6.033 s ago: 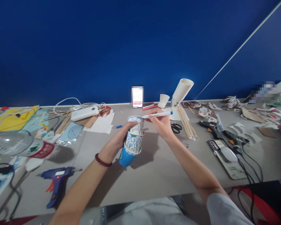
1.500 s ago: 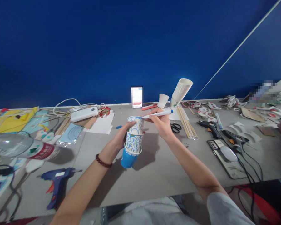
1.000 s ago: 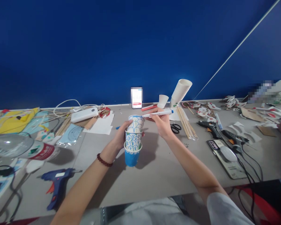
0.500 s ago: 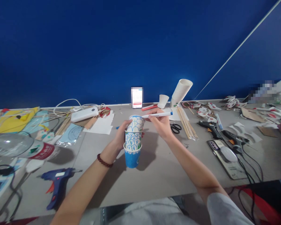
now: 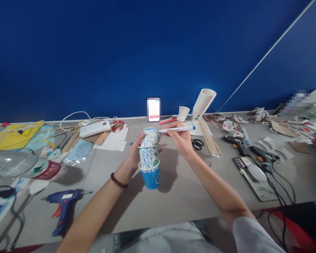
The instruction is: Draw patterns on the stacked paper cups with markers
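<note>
Above the grey surface (image 5: 139, 214), the cup stack (image 5: 148, 156) has just turned, blue base swung from left to right, more green print showing, seemingly offering another side for drawing; the left hand's (image 5: 135, 151) grip encloses it, thumb shifted off its front; the right hand's (image 5: 182, 140) grip pinches the marker (image 5: 179, 129) near its top.

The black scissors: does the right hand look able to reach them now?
Probably yes: the scissors' handles lie uncovered near the right hand, though it holds the marker.
</note>
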Demonstrator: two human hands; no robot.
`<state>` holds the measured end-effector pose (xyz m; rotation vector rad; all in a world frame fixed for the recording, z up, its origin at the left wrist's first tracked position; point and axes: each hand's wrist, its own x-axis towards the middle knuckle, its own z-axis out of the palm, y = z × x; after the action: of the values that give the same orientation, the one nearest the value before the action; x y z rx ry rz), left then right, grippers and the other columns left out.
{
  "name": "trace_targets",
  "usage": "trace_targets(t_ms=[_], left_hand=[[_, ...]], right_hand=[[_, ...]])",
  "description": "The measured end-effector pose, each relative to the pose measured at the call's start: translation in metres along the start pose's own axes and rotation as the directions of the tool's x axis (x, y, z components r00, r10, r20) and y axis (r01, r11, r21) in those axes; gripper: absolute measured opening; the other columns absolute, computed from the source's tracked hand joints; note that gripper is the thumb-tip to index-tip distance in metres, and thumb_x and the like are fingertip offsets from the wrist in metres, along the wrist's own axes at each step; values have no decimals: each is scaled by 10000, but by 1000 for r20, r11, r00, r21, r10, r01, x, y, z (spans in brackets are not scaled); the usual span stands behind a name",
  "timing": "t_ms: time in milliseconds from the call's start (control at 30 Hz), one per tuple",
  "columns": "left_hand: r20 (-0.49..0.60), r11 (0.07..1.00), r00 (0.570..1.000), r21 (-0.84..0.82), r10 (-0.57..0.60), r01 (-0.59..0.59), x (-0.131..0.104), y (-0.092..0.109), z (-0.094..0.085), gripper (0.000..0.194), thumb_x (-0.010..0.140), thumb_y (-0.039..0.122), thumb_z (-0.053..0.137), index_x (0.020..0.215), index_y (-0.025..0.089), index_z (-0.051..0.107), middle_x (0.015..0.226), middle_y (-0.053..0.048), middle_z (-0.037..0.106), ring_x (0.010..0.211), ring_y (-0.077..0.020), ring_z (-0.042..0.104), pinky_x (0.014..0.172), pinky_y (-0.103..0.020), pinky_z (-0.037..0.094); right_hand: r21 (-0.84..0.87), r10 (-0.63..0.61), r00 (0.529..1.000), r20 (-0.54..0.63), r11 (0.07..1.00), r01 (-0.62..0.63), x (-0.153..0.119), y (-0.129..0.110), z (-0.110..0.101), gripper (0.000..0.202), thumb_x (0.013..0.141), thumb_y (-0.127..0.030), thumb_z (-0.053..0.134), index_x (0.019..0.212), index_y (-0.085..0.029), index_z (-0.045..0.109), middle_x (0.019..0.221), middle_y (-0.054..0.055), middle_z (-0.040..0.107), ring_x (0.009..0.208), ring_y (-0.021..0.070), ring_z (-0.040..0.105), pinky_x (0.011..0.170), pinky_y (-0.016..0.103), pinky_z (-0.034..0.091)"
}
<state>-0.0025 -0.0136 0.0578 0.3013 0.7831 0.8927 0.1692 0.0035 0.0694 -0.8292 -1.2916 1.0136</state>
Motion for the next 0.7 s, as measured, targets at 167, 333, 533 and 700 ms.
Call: trace_targets(t_ms=[167, 333, 533, 700], left_hand=[[23, 998, 998, 0, 60, -60, 3, -2, 0, 395, 907, 454, 495, 910, 122, 708, 701, -89, 719, 628, -202, 684, 786, -379, 573], [43, 994, 997, 86, 59, -63, 8, -3, 0, 402, 938, 447, 482, 1076, 134, 695, 813, -102, 742, 722, -224, 706, 742, -358, 561], [-3, 987, 999, 155, 33, -32, 9, -6, 1, 406, 942, 428, 478, 1057, 111, 704, 853, -125, 748, 765, -237, 708, 771, -359, 553], [-26, 980, 999, 195, 41, -35, 8, -10, 0, 430, 862, 512, 581, 957, 115, 714, 825, -126, 740, 751, -250, 705, 736, -358, 548]], right_hand=[[56, 0, 1000, 22, 998, -1, -1, -1, 0, 63, 796, -265, 655, 759, -219, 633, 782, 10, 671, 787, 181, 688, 779, 366, 537], [29, 9, 1000, 13, 1000, -10, 0, 0, 0, 78, 799, -289, 657, 771, -221, 629, 815, 23, 696, 834, 196, 694, 795, 376, 545], [-24, 19, 999, -26, 1000, -19, 1, 6, -2, 51, 801, -270, 644, 783, -222, 641, 841, 28, 674, 828, 184, 661, 815, 373, 545], [34, 34, 999, -14, 999, -33, 0, 10, -1, 70, 797, -287, 656, 787, -218, 649, 826, 18, 659, 804, 175, 658, 821, 379, 553]])
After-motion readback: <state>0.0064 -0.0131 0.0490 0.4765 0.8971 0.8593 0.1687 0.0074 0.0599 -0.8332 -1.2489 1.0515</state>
